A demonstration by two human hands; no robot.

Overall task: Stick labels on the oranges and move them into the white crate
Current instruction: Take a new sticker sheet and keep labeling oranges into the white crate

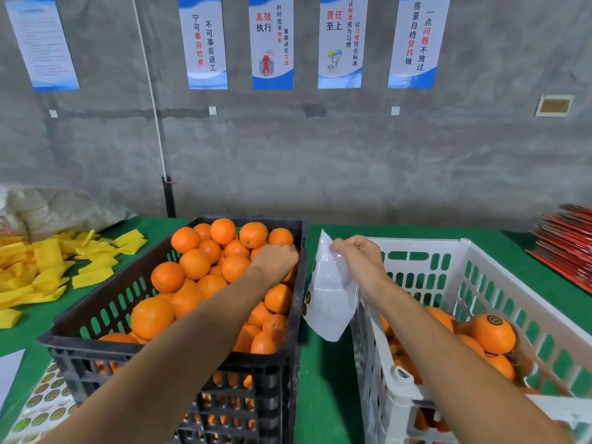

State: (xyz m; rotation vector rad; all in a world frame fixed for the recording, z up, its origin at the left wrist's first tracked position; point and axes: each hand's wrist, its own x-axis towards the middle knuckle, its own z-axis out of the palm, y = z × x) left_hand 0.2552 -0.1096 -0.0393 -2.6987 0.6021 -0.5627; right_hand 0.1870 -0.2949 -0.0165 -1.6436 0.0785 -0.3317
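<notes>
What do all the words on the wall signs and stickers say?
Second poster: "宁可事前检查 不可事后返工"
Third poster: "高效执行", small lines unclear
Fourth poster: "责任至上", "让标准成为习惯 让习惯符合标准"
Fifth poster: "质量自检坚持做 一点问题不放过"
Leftmost poster: too small
Round labels on the sticker sheet and labelled orange: too blurred

We find a bare strip of green table (323,395) between the black crate (179,363) and the white crate (448,405), but the label sheet (330,293) hangs over its far part. The black crate's heaped oranges (192,267) reach its rim, leaving only the way in from above. The white crate is partly filled, with room under its far wall. Yellow sleeves (48,267) crowd the left edge, red stacks (567,245) the right.
</notes>
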